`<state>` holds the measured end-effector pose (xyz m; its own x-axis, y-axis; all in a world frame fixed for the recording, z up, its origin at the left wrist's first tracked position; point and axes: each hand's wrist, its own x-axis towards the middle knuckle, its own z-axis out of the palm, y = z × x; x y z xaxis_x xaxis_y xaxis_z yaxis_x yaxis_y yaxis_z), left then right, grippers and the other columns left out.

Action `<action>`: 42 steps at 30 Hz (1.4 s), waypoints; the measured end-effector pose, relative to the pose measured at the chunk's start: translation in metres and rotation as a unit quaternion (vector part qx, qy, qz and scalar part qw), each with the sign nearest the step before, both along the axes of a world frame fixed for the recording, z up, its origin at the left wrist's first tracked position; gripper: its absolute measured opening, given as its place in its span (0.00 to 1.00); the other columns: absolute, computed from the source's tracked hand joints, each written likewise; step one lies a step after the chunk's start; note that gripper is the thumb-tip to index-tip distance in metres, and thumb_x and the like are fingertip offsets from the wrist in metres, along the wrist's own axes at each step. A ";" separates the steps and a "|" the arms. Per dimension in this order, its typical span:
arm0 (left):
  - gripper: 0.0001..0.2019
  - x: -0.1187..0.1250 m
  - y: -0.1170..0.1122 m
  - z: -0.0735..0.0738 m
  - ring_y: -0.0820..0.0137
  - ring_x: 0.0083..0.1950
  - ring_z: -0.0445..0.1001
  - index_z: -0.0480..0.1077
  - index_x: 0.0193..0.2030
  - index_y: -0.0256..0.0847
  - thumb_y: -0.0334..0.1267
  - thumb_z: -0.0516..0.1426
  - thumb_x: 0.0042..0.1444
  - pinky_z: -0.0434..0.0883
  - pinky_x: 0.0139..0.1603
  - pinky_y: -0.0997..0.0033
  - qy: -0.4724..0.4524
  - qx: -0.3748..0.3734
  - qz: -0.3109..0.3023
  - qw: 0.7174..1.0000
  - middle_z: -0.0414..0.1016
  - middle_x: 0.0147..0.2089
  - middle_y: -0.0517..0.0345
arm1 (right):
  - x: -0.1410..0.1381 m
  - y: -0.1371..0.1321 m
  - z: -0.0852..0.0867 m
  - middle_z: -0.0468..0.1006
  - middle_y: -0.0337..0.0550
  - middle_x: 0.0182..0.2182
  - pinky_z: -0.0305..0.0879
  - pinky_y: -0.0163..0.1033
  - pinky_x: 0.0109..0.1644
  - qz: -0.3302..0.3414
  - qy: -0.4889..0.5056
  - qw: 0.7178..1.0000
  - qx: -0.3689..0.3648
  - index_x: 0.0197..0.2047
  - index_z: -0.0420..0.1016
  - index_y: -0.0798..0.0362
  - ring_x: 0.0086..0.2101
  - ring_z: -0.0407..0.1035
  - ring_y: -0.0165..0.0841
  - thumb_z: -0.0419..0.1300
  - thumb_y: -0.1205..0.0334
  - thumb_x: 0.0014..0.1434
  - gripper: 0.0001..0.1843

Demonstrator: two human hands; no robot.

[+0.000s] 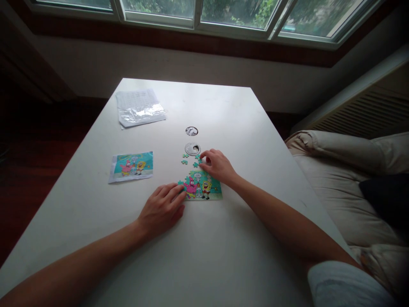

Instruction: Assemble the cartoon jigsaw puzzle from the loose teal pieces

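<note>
A partly assembled cartoon jigsaw puzzle (209, 189) lies flat on the white table, with a pink starfish, a tall pale figure and a yellow sponge on it. My left hand (164, 204) rests palm down at its left side, fingers stretched out and fingertips over its left edge. Just above the puzzle, my right hand (217, 165) has its thumb and index finger curled at a small green puzzle piece (197, 157). The fingertips partly hide that piece. Several loose pieces lie nearby, among them a teal piece (195, 164) and a green piece (184, 162).
On the left of the white table (255, 238) lies a picture card (133, 166) with the same cartoon scene. Farther back are papers with a clear plastic bag (140, 108). Two round inserts, a far one (191, 131) and a near one (192, 149), sit mid-table. A sofa (367, 204) stands right.
</note>
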<state>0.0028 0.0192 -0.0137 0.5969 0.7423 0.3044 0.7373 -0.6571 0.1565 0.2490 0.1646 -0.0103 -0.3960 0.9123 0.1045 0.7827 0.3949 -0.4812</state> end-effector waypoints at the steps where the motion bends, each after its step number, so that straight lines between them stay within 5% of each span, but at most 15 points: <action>1: 0.17 0.000 0.000 0.000 0.55 0.62 0.69 0.71 0.59 0.40 0.36 0.55 0.65 0.69 0.60 0.52 -0.001 0.000 0.001 1.000 0.73 0.61 0.47 | 0.000 0.000 0.000 0.73 0.42 0.35 0.60 0.40 0.45 0.001 0.000 1.000 -0.002 0.44 0.77 0.49 0.40 0.65 0.37 0.65 0.61 0.59 0.09; 19: 0.17 0.000 0.000 0.000 0.55 0.61 0.69 0.71 0.59 0.39 0.34 0.55 0.64 0.70 0.59 0.52 0.002 -0.001 0.000 1.000 0.73 0.62 0.47 | -0.001 -0.006 0.010 0.73 0.42 0.36 0.60 0.39 0.45 0.044 -0.013 0.999 -0.018 0.42 0.75 0.50 0.40 0.65 0.36 0.62 0.65 0.59 0.07; 26: 0.17 -0.001 -0.001 0.002 0.56 0.61 0.69 0.71 0.59 0.39 0.34 0.54 0.65 0.70 0.59 0.52 -0.002 -0.001 0.000 1.000 0.73 0.62 0.46 | -0.003 -0.007 0.009 0.74 0.35 0.28 0.58 0.35 0.35 0.018 0.102 0.992 -0.071 0.37 0.72 0.50 0.29 0.63 0.29 0.61 0.62 0.57 0.04; 30: 0.17 -0.001 -0.001 0.003 0.55 0.61 0.69 0.71 0.60 0.41 0.34 0.55 0.65 0.70 0.59 0.52 0.006 0.000 -0.003 1.000 0.73 0.61 0.47 | -0.011 -0.015 0.013 0.78 0.34 0.31 0.62 0.35 0.38 0.046 0.177 0.980 -0.085 0.47 0.76 0.49 0.29 0.64 0.27 0.61 0.62 0.59 0.12; 42: 0.17 -0.001 -0.001 0.000 0.54 0.62 0.69 0.72 0.59 0.42 0.34 0.55 0.65 0.70 0.59 0.50 0.009 0.006 -0.004 1.000 0.74 0.61 0.45 | -0.045 -0.031 0.007 0.82 0.38 0.33 0.68 0.35 0.41 0.134 0.217 0.955 -0.152 0.40 0.81 0.51 0.33 0.73 0.29 0.63 0.63 0.60 0.06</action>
<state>0.0014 0.0185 -0.0141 0.6082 0.7338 0.3028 0.7350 -0.6646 0.1345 0.2041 0.1337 -0.0029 -0.5987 0.7989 0.0579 0.3735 0.3424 -0.8621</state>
